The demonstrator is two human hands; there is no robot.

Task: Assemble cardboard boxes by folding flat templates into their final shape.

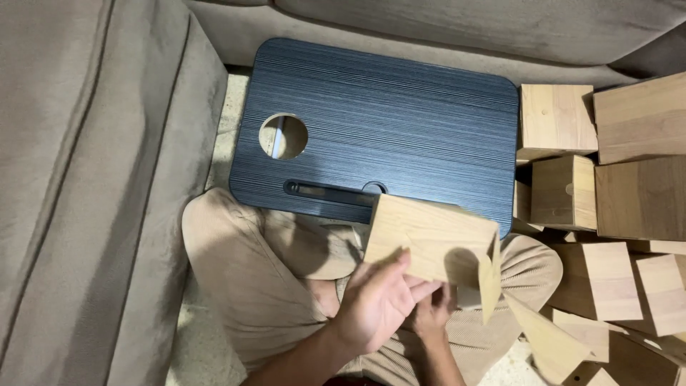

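I hold a light wooden box piece (429,239) over my lap, tilted, its flat panel facing up and a thin side panel hanging at its right end. My left hand (375,300) grips its near edge, fingers spread against the wood. My right hand (432,311) is tucked under the piece beside the left hand, mostly hidden, touching its underside. Just beyond the piece lies a dark ribbed lap desk (400,121) with a round hole (283,136) and a long slot (329,191).
A pile of several light wooden boxes and panels (614,179) fills the right side, down to the loose panels (550,336) by my knee. Beige sofa cushions (86,179) rise on the left and along the back. My legs in beige trousers (250,271) are crossed below.
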